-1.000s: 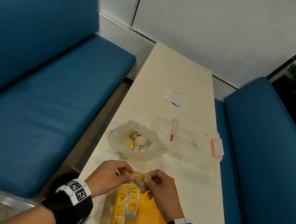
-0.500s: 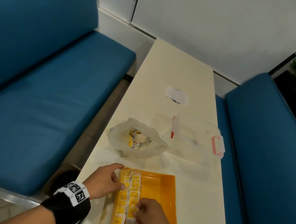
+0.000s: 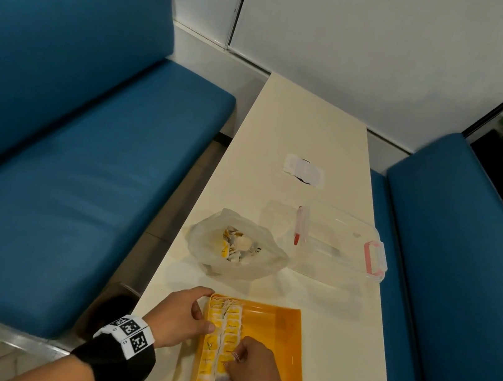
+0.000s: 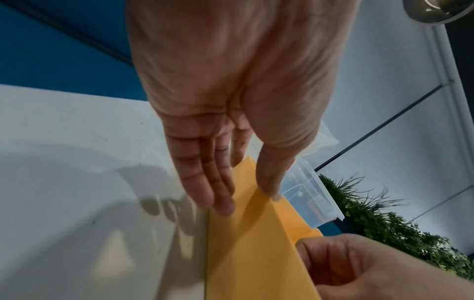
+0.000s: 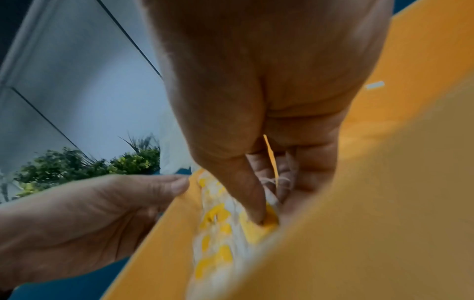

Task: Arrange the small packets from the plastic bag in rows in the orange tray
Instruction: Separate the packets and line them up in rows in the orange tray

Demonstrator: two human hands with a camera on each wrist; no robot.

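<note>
Packets of white paper with yellow labels (image 3: 222,346) lie in two rows along the left wall of the flat orange plastic tray (image 3: 273,340), near the table's close end. The right hand (image 3: 251,376) is inside the tray at the near part of the second row; its thumb and curled fingers pinch one packet and push it down into place, a thin string showing between them. The left hand (image 3: 179,316) rests with straight fingers along the outside of the left wall and its thumb on the rim, holding nothing, only steadying the tray.

To do this step well, I think the packet should go down upright and tight against its neighbour, with the string tucked in, and the left hand should hold the tray firm so the rows do not fall over.

Farther on, the crumpled clear plastic bag (image 3: 203,242) holds more packets. Beyond it lies a clear plastic box with pink clips (image 3: 350,241).
</note>
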